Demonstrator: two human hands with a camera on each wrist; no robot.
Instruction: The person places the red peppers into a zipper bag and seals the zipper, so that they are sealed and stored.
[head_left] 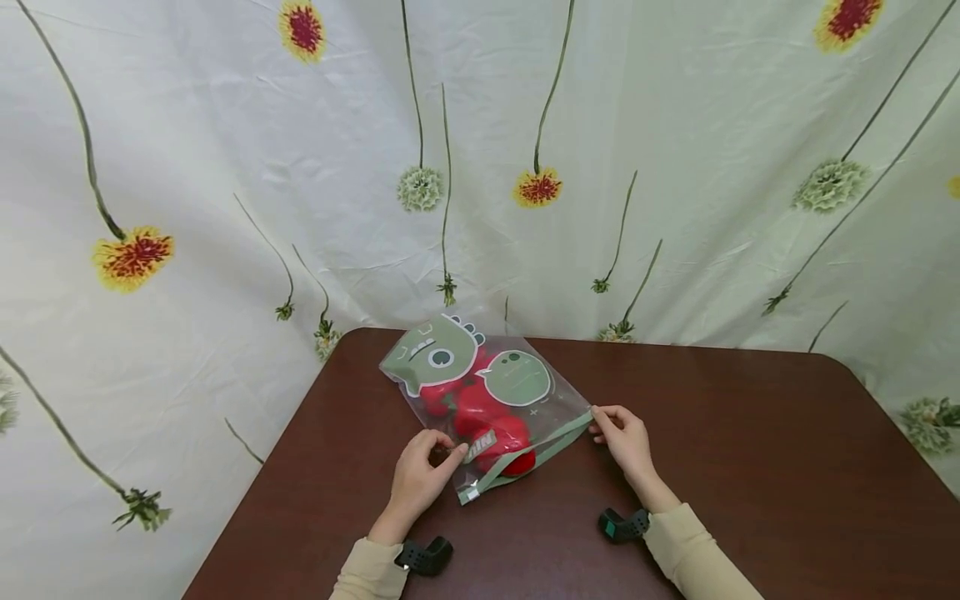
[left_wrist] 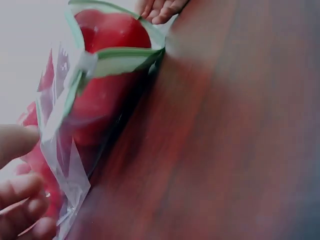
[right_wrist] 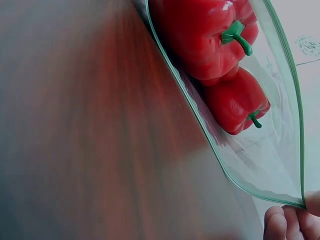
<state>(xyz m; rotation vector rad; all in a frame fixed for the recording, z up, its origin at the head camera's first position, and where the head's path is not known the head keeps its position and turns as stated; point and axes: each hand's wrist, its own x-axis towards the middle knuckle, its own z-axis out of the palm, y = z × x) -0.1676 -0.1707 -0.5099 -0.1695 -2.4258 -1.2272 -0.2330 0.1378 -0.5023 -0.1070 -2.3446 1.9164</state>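
Observation:
A clear zip bag (head_left: 570,406) with a green zip edge and a printed green cartoon dinosaur lies tilted on the table. Inside it are several red bell peppers (head_left: 480,408); two peppers (right_wrist: 235,100) with green stems show through the open mouth in the right wrist view. My right hand (head_left: 624,437) pinches the mouth's right corner between thumb and fingers. At the near left side of the bag, my left hand (head_left: 420,475) pinches the plastic with curled thumb and forefinger. A pale zip slider (left_wrist: 87,64) sits at the mouth's left end.
The dark brown table (head_left: 712,433) reaches back to a white flowered cloth (head_left: 480,250) hanging behind it. Black wrist straps with small devices (head_left: 622,527) sit on both wrists, below the beige sleeves.

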